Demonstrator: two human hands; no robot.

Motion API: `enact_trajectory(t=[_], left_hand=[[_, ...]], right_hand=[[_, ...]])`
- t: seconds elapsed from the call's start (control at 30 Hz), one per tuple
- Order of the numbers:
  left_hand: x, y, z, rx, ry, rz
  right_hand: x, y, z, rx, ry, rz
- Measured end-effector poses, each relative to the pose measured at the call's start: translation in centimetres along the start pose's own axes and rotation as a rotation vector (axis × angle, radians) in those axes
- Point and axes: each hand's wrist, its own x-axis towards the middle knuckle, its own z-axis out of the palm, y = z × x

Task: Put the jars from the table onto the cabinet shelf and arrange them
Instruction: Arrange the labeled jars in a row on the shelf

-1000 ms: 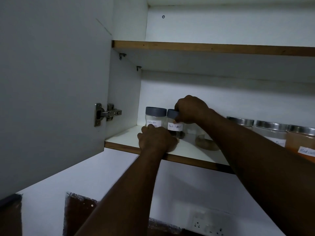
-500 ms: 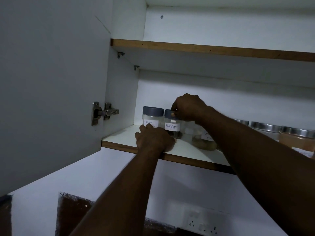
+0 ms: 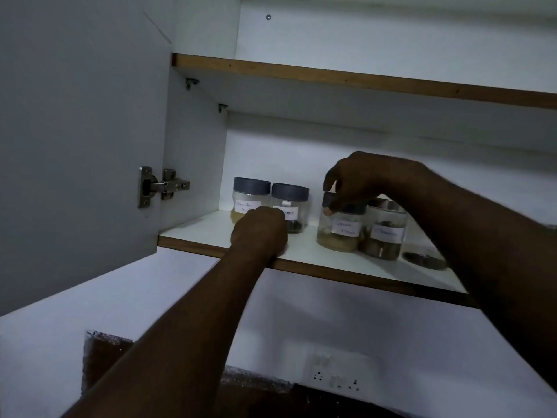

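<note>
On the lower cabinet shelf (image 3: 313,257), two grey-lidded jars stand side by side at the left: a coriander jar (image 3: 250,198) and a black pepper jar (image 3: 291,203). My left hand (image 3: 259,232) rests on the shelf's front just before them, fingers bent and hidden behind its back. To the right, my right hand (image 3: 361,179) grips from above the dark lid of a labelled clear jar (image 3: 339,235) that stands on the shelf. Close beside it on the right is a metal-lidded jar (image 3: 385,238) with dark contents.
The open cabinet door (image 3: 75,131) with its hinge (image 3: 164,187) stands at the left. An upper shelf (image 3: 331,76) runs overhead. My right forearm hides the shelf's right part, where a dark jar base (image 3: 425,260) shows. A wall socket (image 3: 334,379) is below.
My right hand left the black pepper jar's lid and moved right onto the third jar's lid. The left hand stayed on the shelf. The view shifted slightly.
</note>
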Motion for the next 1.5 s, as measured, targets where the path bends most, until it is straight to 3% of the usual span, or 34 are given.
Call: enact_trajectory(t=[0.13, 0.3, 0.97, 1.5], left_hand=[[-0.5, 3.5, 0.9, -0.141, -0.075, 0.102], [0.0, 6.5, 2.1, -0.163, -0.053, 0.039], [0.9, 6.1, 2.6, -0.073, -0.137, 0.0], [1.0, 5.8, 2.9, -0.075, -0.096, 0.015]], right_hand=[[-1.7, 2.2, 1.3, -0.078, -0.027, 0.019], [-1.4, 2.6, 4.0, -0.04, 0.105, -0.001], [1.6, 2.0, 5.1, -0.008, 0.149, 0.033], [2.3, 2.5, 5.1, -0.008, 0.101, 0.035]])
